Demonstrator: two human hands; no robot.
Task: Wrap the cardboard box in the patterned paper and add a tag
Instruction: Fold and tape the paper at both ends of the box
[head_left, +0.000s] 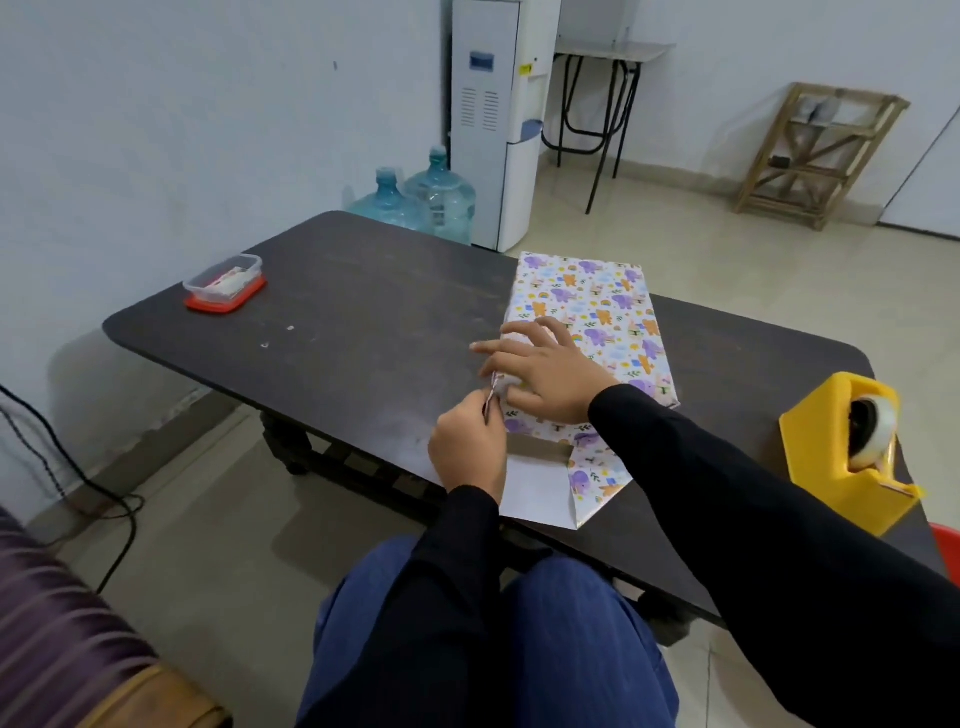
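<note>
At ten o'clock on the table (363, 312), a clear plastic container (249, 266) sits on its red lid (228, 307), holding white and red slips (227, 282) too small for me to read. The yellow tape dispenser (826, 441) at four o'clock carries a clear roll (872, 434). The cardboard box (535, 448) lies at centre, at two o'clock from my lap, under the patterned paper (597, 306). My right hand (545, 374) presses flat on top; my left hand (467, 441) pinches the paper's near-left corner fold.

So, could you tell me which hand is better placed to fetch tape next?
Probably the right hand: the dispenser sits on its side, and the left hand is pinching the paper fold.
</note>
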